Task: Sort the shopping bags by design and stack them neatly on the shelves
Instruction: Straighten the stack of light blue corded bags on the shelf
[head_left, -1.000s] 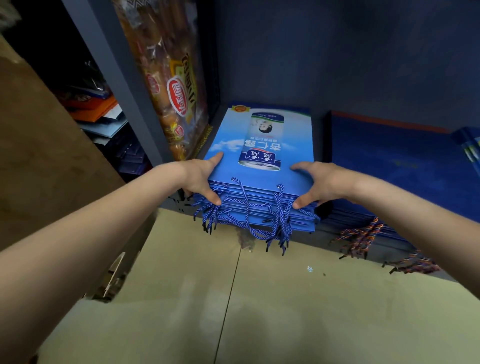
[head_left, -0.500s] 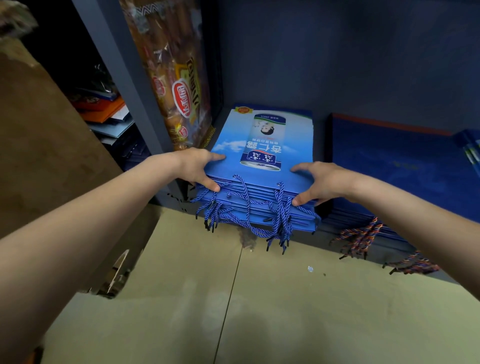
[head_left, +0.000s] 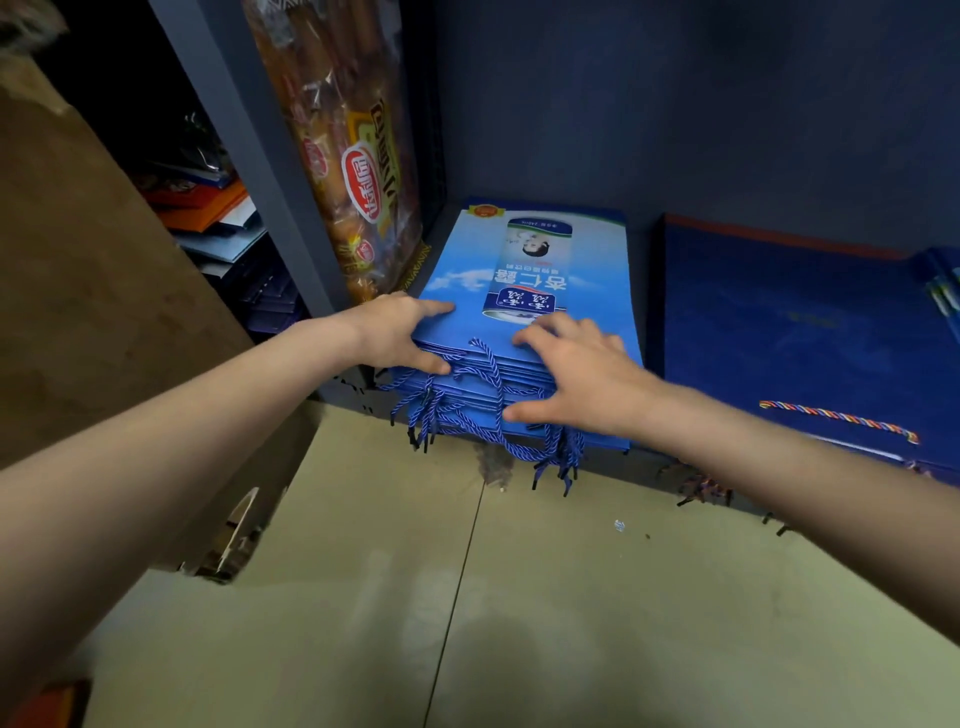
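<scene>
Light-blue bag stack (head_left: 540, 291): left hand (head_left: 395, 332) grips its corner, right hand (head_left: 576, 374) lies flat, fingers spread.

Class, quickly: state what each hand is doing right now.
Left hand: grips the left front corner of the light blue bag stack.
Right hand: open, fingers spread, pressing on the stack's top front edge.
</scene>
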